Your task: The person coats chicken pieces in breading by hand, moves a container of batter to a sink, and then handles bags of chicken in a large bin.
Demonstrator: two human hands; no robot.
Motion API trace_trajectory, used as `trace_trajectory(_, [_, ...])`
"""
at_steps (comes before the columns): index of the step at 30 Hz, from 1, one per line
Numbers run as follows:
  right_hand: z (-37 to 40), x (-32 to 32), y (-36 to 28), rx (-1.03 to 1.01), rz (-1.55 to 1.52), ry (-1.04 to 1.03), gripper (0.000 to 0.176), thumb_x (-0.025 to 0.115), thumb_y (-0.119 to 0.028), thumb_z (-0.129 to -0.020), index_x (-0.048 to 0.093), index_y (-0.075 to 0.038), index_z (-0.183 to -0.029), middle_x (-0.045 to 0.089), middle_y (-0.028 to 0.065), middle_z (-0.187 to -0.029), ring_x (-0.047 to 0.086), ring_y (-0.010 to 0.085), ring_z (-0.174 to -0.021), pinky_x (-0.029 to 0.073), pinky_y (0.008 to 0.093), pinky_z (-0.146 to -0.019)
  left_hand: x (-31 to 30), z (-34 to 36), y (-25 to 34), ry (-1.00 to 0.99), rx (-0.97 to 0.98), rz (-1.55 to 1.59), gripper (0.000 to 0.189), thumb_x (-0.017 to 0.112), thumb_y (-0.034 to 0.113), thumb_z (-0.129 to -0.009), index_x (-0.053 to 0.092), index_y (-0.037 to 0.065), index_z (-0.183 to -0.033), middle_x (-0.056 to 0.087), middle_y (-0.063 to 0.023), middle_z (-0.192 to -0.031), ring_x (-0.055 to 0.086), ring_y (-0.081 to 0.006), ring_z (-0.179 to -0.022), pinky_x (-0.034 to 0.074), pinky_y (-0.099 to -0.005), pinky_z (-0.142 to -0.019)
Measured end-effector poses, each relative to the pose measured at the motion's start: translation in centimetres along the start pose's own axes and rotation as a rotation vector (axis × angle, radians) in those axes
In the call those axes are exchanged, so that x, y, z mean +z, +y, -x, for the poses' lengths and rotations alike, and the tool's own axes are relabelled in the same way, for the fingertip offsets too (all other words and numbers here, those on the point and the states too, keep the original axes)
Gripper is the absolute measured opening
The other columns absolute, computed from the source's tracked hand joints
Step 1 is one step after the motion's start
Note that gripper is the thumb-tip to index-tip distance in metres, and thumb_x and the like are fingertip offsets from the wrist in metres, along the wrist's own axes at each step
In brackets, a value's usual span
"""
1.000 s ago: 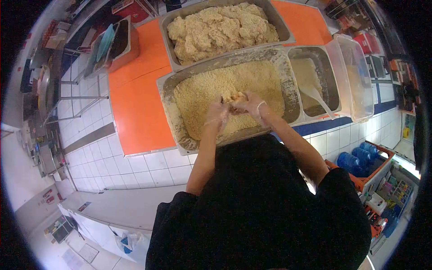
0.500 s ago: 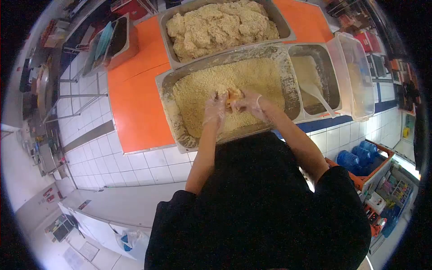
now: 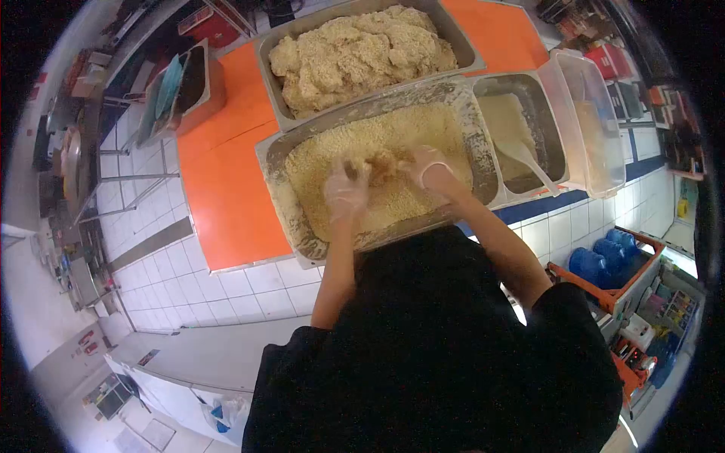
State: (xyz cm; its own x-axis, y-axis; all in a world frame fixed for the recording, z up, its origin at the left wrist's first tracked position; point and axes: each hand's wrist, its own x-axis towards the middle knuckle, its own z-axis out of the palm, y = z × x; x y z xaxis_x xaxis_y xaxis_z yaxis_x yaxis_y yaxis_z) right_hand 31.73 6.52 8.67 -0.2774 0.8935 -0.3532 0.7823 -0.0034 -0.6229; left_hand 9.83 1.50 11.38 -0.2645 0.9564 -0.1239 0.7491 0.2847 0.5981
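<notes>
Soft-looking piece point(image 3: 384, 164) being flanked by left hand point(image 3: 346, 193), right hand point(image 3: 432, 169), fingers part-curled; grip being blurred, unclear; sides being judged best hold.

Upper garment: one loose top point(image 3: 423, 325), plain black, matt cloth, roomy cut, broad across the body.
Left sleeve point(image 3: 291, 355): black, short, wide at the opening, edge folded unevenly.
Right sleeve point(image 3: 575, 325): black, short, wide, matching the left in colour.
Forearms: bare between sleeve opening and glove, both sides.
Left glove point(image 3: 348, 202): one, on the left hand point(image 3: 346, 185); thin clear film, loose and wrinkled, shiny in spots, covering the wrist.
Right glove point(image 3: 436, 172): one, on the right hand point(image 3: 427, 164); same clear film, pale rim at the wrist.
Finger detail: blurred.
</notes>
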Motion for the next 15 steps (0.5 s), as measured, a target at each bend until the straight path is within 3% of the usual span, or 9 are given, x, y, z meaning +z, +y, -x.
trace_trajectory(1, [0.3,-0.6,0.6,-0.078,0.392,0.077,0.05,0.068,-0.019,-0.089,0.05,0.001,-0.131,0.067,0.0225,-0.109,0.067,0.0353,-0.097,0.057,0.0411,-0.079,0.4,0.9,-1.9,-0.002,0.005,0.0,0.057,0.062,0.04,-0.089,0.056,0.004,-0.133,0.065,-0.026,-0.116,0.063,-0.0385,-0.108,0.05,-0.0434,-0.091])
trace_trajectory(3, [2.9,-2.4,0.6,-0.244,0.787,-0.463,0.036,0.063,-0.021,-0.089,0.062,0.0,-0.118,0.067,0.0253,-0.105,0.066,0.0418,-0.094,0.055,0.0455,-0.077,1.9,2.6,-5.8,0.169,0.234,-0.364,0.056,0.058,0.042,-0.089,0.058,0.004,-0.129,0.065,-0.0265,-0.114,0.063,-0.0408,-0.106,0.05,-0.0458,-0.093])
trace_trajectory(4, [4.0,-1.8,0.4,-0.245,0.787,-0.467,0.036,0.063,-0.021,-0.089,0.062,0.0,-0.118,0.067,0.0253,-0.105,0.066,0.0418,-0.094,0.055,0.0455,-0.077,1.4,3.1,-5.7,0.232,0.304,-0.486,0.055,0.057,0.043,-0.089,0.059,0.004,-0.128,0.065,-0.0266,-0.114,0.063,-0.0415,-0.105,0.05,-0.0466,-0.093])
trace_trajectory(6, [5.1,-0.1,0.7,-0.115,0.483,-0.297,0.022,0.061,-0.018,-0.089,0.068,0.0,-0.1,0.068,0.0242,-0.101,0.067,0.0411,-0.09,0.055,0.0458,-0.074,0.9,3.3,-5.0,-0.725,0.04,-0.533,0.051,0.054,0.04,-0.09,0.062,0.002,-0.123,0.067,-0.0245,-0.11,0.064,-0.0397,-0.103,0.05,-0.0461,-0.092])
trace_trajectory(7, [5.0,0.9,1.4,-0.074,0.38,-0.238,0.019,0.06,-0.017,-0.089,0.07,-0.001,-0.094,0.069,0.0238,-0.099,0.067,0.0409,-0.089,0.055,0.0459,-0.074,1.3,3.6,-4.8,-0.728,0.043,-0.531,0.051,0.054,0.04,-0.09,0.062,0.002,-0.123,0.067,-0.0245,-0.11,0.064,-0.0397,-0.103,0.05,-0.0461,-0.092])
trace_trajectory(9, [3.3,4.9,4.8,-0.518,0.482,-0.488,0.025,0.062,-0.021,-0.09,0.067,0.004,-0.093,0.069,0.0253,-0.097,0.068,0.0399,-0.086,0.054,0.0455,-0.071,2.2,4.9,-3.8,-0.611,0.182,-0.389,0.041,0.052,0.034,-0.091,0.068,-0.001,-0.105,0.069,-0.0232,-0.102,0.066,-0.0388,-0.097,0.051,-0.0463,-0.086])
trace_trajectory(10, [3.5,3.8,2.9,-0.517,0.482,-0.488,0.025,0.062,-0.021,-0.09,0.067,0.004,-0.093,0.069,0.0253,-0.097,0.068,0.0399,-0.086,0.054,0.0455,-0.071,2.7,4.8,-3.4,-0.612,0.183,-0.388,0.041,0.052,0.034,-0.091,0.068,-0.001,-0.105,0.069,-0.0232,-0.102,0.066,-0.0388,-0.097,0.051,-0.0463,-0.086])
trace_trajectory(12, [3.4,1.9,-2.3,0.172,0.087,-0.602,0.049,0.058,-0.044,-0.089,0.065,0.002,-0.105,0.067,0.0245,-0.104,0.068,0.0378,-0.088,0.053,0.0468,-0.077,3.1,4.4,-3.0,-0.655,-0.005,-0.279,0.047,0.046,0.044,-0.096,0.064,0.003,-0.112,0.062,-0.0288,-0.11,0.058,-0.0405,-0.108,0.046,-0.0505,-0.092])
trace_trajectory(15, [2.5,0.3,-7.7,-0.001,0.063,-0.4,0.049,0.061,-0.039,-0.089,0.059,0.001,-0.118,0.063,0.0246,-0.117,0.061,0.0374,-0.104,0.048,0.0461,-0.089,1.1,3.4,-4.0,-0.554,-0.138,0.039,0.05,0.049,0.044,-0.095,0.063,-0.001,-0.111,0.062,-0.03,-0.107,0.059,-0.0409,-0.107,0.045,-0.0511,-0.092])
